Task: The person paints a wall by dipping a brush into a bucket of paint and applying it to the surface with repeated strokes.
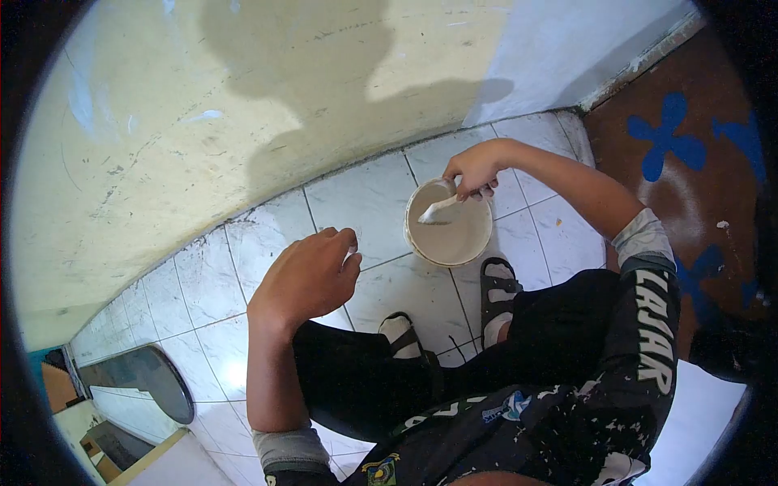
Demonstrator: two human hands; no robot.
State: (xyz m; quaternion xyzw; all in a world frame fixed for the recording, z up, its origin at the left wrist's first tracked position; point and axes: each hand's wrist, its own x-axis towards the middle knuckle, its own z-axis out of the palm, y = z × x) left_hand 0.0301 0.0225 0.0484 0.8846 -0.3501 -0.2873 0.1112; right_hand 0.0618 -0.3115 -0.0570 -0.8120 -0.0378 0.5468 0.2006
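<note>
My right hand (476, 172) grips a white-coated paintbrush (442, 209) by its handle, the bristles pointing down inside the bucket. The round white bucket (448, 251) stands on the tiled floor (365, 194) in front of my feet and holds pale paint or a similar liquid. Whether the bristles touch the liquid I cannot tell. My left hand (308, 275) hangs in the air left of the bucket, its fingers curled loosely and the thumb near the index finger; nothing shows in it.
A yellowish wall (146, 138) with white patches rises ahead, turning pale white (551, 49) on the right. A brown surface (648, 194) with blue flower shapes lies at the right. My sandalled feet (496, 300) are near the bucket. A dark rounded object (174, 385) is lower left.
</note>
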